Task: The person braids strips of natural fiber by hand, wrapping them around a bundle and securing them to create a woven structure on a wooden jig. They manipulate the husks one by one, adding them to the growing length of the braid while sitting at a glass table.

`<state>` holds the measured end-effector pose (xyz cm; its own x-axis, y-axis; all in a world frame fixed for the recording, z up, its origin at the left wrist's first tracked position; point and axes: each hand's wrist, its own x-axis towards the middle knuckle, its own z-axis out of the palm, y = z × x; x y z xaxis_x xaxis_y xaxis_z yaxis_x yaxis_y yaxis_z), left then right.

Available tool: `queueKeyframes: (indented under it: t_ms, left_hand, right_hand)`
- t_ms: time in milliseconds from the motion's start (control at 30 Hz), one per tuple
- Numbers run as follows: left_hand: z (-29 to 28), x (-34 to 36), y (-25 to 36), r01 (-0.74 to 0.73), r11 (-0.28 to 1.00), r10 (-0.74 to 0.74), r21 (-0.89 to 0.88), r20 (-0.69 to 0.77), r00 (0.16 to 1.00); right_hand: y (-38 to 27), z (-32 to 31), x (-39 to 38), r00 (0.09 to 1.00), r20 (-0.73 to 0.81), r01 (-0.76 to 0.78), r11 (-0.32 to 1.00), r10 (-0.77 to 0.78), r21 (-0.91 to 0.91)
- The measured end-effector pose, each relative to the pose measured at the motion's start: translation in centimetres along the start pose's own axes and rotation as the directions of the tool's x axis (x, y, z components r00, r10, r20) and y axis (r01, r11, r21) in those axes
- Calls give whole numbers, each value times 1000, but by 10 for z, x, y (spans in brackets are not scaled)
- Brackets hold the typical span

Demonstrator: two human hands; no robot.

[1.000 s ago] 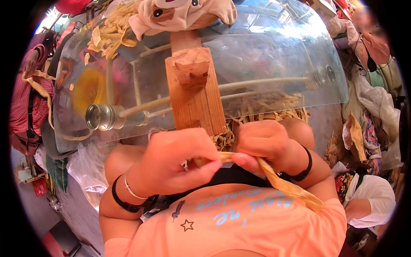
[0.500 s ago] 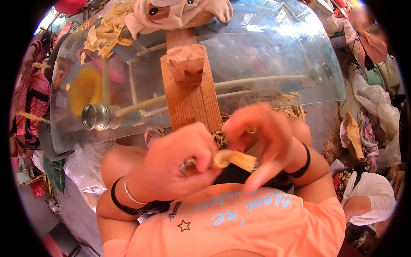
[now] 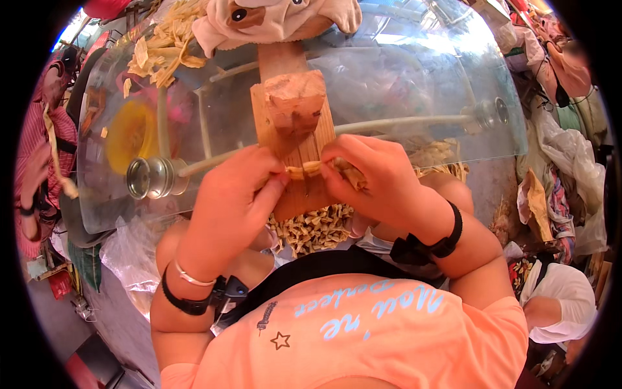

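Note:
A yellowish dried strip, perhaps dried tofu skin, is stretched between my two hands. The fingers and thumb of my left hand pinch its left end. My right hand grips the other end, and more of the strip shows beneath its fingers. Under the strip's middle lies a wooden board with a block on top. A thin dark edge, maybe a blade, stands on the board where the strip crosses. Short cut pieces are heaped below the board, between my legs.
A glass tabletop spreads behind the board, with a heap of long dried strips at its far left. A plush animal cloth covers the board's far end. On the left, another person's hand is near a long strip.
Both hands have moved up and away from my body onto the board, bringing the strip against the thin dark edge. The heap of cut pieces is now uncovered.

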<state>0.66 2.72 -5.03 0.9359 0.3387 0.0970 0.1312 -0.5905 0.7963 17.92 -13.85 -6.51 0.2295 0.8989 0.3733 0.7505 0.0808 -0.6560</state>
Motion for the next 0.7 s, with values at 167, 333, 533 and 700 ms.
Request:
queueKeyframes:
  t_ms: [167, 333, 533, 700]
  left_hand:
    - [-5, -7, 9, 127, 931, -168, -341, -93, 981]
    - [10, -19, 35, 19, 754, 31, -656, 64, 997]
    - [13, -14, 60, 204, 554, -114, -807, 169, 979]
    - [-7, -20, 42, 384, 736, -164, -558, 403, 900]
  right_hand:
    - [-3, -33, -1, 992, 84, 77, 988, -89, 134]
    - [-28, -14, -7, 978, -26, 210, 976, -209, 63]
    - [-45, -2, -12, 980, -176, 148, 939, -96, 312]
    - [-16, -41, -17, 997, 41, -59, 300, 65, 952]
